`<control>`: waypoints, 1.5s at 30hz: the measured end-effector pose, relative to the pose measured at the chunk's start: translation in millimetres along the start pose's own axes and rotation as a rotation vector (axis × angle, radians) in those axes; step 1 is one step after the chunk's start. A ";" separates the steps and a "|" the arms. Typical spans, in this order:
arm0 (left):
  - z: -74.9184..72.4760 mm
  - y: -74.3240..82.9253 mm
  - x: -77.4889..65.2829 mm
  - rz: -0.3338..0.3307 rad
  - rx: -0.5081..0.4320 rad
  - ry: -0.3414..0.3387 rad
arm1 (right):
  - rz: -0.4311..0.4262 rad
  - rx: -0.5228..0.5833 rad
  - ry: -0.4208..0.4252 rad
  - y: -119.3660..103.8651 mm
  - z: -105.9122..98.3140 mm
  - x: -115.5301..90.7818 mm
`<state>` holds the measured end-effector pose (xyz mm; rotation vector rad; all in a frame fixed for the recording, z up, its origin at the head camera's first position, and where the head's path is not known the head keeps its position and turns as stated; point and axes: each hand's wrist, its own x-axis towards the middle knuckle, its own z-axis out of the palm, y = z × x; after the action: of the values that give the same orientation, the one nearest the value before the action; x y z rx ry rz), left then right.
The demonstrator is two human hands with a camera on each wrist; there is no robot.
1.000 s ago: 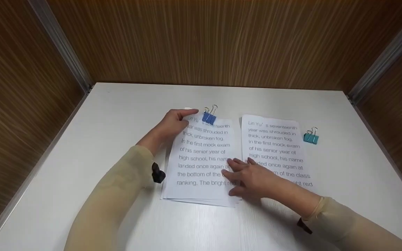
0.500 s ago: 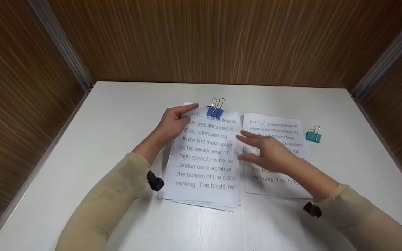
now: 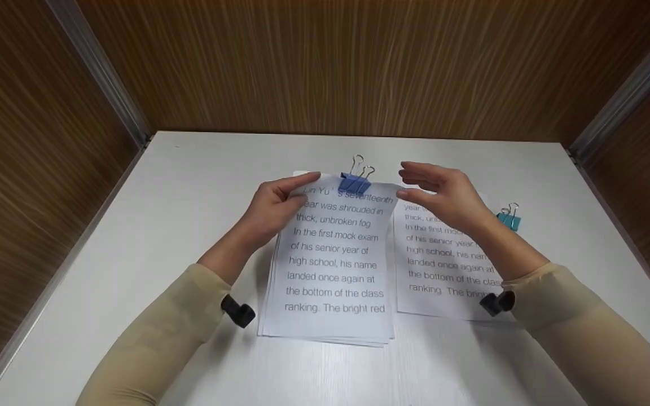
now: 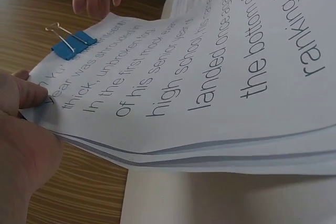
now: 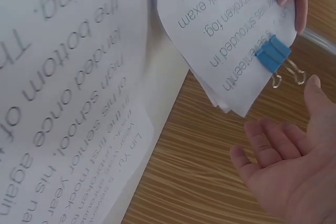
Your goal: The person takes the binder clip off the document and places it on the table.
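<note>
My left hand [image 3: 268, 210] pinches the top left corner of a printed paper stack [image 3: 333, 256], thumb on top. A blue binder clip [image 3: 355, 184] is clamped on the stack's top edge, its wire handles standing up. In the left wrist view the stack [image 4: 173, 72] bends, its sheets slightly fanned along the side. My right hand [image 3: 453, 196] hovers by the top right corner. The right wrist view shows the right hand [image 5: 294, 166] with spread fingers and nothing held, apart from the blue binder clip [image 5: 273, 53].
A second printed paper stack [image 3: 443, 276] lies to the right on the white table [image 3: 201, 163], partly under my right hand and forearm. At its upper right is a teal binder clip [image 3: 510, 219]. Wood-patterned panels [image 3: 325, 67] enclose the table at the back and sides.
My right hand has risen from the lower right of the left stack to beside its top right corner. The stack and blue clip have shifted slightly right; my left hand keeps its pinch.
</note>
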<state>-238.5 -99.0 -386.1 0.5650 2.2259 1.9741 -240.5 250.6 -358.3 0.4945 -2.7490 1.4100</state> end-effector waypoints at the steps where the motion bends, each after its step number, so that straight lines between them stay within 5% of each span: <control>1: 0.1 1.4 -2.0 0.008 -0.009 -0.008 | -0.008 0.025 -0.004 -0.7 -0.7 2.8; 16: 5.1 8.7 -12.5 0.007 -0.066 -0.065 | -0.106 0.292 -0.212 -15.7 6.4 25.3; 28: 5.9 5.7 -14.0 0.004 -0.095 -0.080 | -0.086 0.349 -0.239 -24.4 15.7 24.7; 38: 5.8 2.3 -13.7 0.010 -0.101 -0.089 | -0.106 0.336 -0.181 -30.2 20.0 19.9; 45: 3.6 -4.4 -12.0 -0.009 -0.122 -0.066 | -0.161 0.282 -0.026 -38.2 13.4 16.4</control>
<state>-227.2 -100.2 -392.8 0.5949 2.0500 2.0389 -243.5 214.7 -333.5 0.7282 -2.4715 1.7665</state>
